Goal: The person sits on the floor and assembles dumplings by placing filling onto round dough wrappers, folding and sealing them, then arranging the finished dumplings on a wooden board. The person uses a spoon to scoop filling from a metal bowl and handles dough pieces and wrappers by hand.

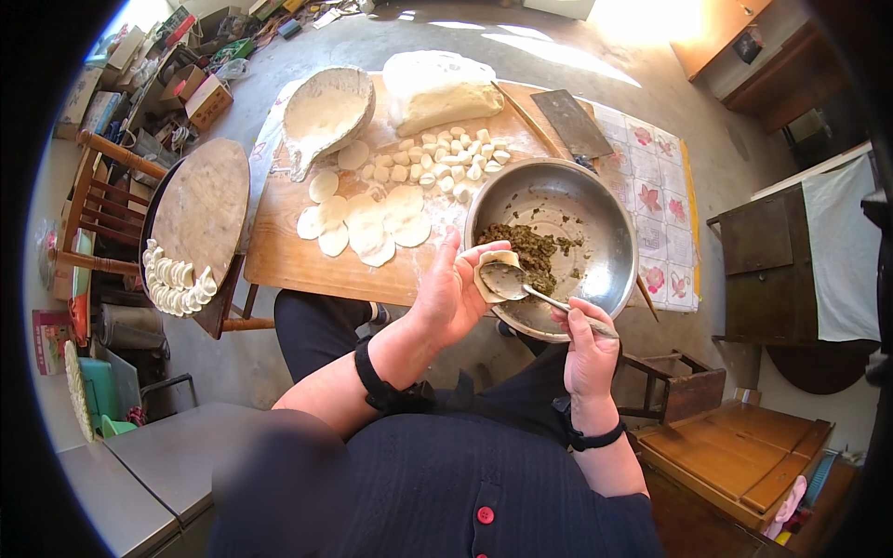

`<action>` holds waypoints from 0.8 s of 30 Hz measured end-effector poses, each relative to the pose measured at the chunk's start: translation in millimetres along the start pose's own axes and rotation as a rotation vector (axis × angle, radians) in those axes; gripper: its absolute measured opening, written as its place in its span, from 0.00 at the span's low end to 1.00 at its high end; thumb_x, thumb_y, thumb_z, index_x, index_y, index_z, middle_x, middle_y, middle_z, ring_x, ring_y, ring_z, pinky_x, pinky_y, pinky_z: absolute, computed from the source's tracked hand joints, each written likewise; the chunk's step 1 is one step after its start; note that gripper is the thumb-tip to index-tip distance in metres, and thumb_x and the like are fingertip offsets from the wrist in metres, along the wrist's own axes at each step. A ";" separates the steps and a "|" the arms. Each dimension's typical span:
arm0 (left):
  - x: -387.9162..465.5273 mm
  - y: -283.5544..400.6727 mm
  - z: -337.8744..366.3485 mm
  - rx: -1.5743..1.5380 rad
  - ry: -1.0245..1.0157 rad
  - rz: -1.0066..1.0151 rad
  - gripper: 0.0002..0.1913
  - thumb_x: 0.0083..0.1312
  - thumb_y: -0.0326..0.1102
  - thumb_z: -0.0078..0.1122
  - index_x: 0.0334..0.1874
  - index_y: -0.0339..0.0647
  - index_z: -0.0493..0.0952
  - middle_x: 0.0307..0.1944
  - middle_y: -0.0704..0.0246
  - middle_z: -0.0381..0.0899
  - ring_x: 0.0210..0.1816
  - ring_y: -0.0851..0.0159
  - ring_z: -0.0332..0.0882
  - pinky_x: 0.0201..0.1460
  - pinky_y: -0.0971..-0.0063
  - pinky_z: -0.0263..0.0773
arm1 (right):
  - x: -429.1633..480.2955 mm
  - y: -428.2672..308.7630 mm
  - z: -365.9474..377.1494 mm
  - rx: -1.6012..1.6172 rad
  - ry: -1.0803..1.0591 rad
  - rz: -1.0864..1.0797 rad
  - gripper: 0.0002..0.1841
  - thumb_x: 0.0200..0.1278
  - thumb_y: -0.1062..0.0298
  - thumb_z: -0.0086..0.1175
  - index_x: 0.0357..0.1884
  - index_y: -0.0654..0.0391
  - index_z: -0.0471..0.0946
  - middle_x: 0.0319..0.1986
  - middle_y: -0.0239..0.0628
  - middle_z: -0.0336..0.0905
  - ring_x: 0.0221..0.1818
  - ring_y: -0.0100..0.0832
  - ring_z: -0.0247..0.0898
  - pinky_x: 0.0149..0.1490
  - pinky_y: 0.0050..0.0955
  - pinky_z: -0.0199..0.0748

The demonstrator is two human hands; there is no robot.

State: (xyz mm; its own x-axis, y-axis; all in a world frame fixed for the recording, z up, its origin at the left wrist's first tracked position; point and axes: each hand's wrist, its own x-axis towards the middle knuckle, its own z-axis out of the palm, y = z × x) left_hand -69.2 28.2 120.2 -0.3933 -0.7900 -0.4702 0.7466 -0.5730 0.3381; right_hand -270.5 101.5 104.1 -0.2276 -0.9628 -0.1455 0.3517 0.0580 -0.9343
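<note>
A round dough wrapper [486, 284] rests in my left hand [450, 296], cupped at its fingers above the near left rim of a large steel basin [600, 230]. My right hand [587, 342] grips the handle of a metal spoon [513, 280], whose bowl lies against the wrapper. How much filling is under the spoon is hidden. Dark minced filling [527, 251] is heaped along the basin's left side, with bits scattered over the bottom. Flat wrappers [370, 227] overlap on the wooden board [279, 268] beyond my left hand, and several small dough pieces [446, 157] lie behind them.
A flour bowl [328, 104], a dough block partly under plastic [446, 104], a rolling pin [527, 118] and a flat metal blade [572, 122] are at the back. At left, shaped dumplings [178, 279] line the edge of a round board [202, 202] on a chair [98, 202].
</note>
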 end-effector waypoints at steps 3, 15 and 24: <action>3.9 5.0 -11.5 -0.002 0.034 0.053 0.39 0.76 0.65 0.27 0.62 0.31 0.69 0.56 0.55 0.78 0.59 0.55 0.76 0.67 0.60 0.67 | 1.6 0.2 -2.2 0.060 0.011 0.006 0.10 0.69 0.75 0.56 0.50 0.64 0.78 0.40 0.41 0.84 0.42 0.31 0.81 0.52 0.26 0.76; -19.0 26.2 -18.9 -0.023 -0.149 0.036 0.42 0.74 0.68 0.27 0.65 0.29 0.67 0.59 0.50 0.75 0.62 0.50 0.74 0.68 0.57 0.67 | 18.2 3.0 35.5 -1.375 -0.308 -0.818 0.15 0.56 0.63 0.65 0.45 0.53 0.83 0.50 0.37 0.81 0.56 0.39 0.73 0.58 0.38 0.69; -56.1 26.4 -18.8 0.075 -0.475 0.013 0.33 0.76 0.57 0.41 0.73 0.37 0.60 0.66 0.61 0.69 0.62 0.65 0.73 0.63 0.66 0.70 | -4.6 -15.9 84.9 -0.979 -0.308 -1.047 0.10 0.47 0.68 0.72 0.32 0.49 0.83 0.46 0.33 0.76 0.52 0.42 0.70 0.57 0.39 0.69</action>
State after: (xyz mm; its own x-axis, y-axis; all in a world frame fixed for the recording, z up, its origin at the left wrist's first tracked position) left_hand -17.3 61.5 140.1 -0.5989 -0.7995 -0.0466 0.7191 -0.5625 0.4080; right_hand -198.0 82.6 147.2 0.2568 -0.6867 0.6800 -0.6206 -0.6566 -0.4287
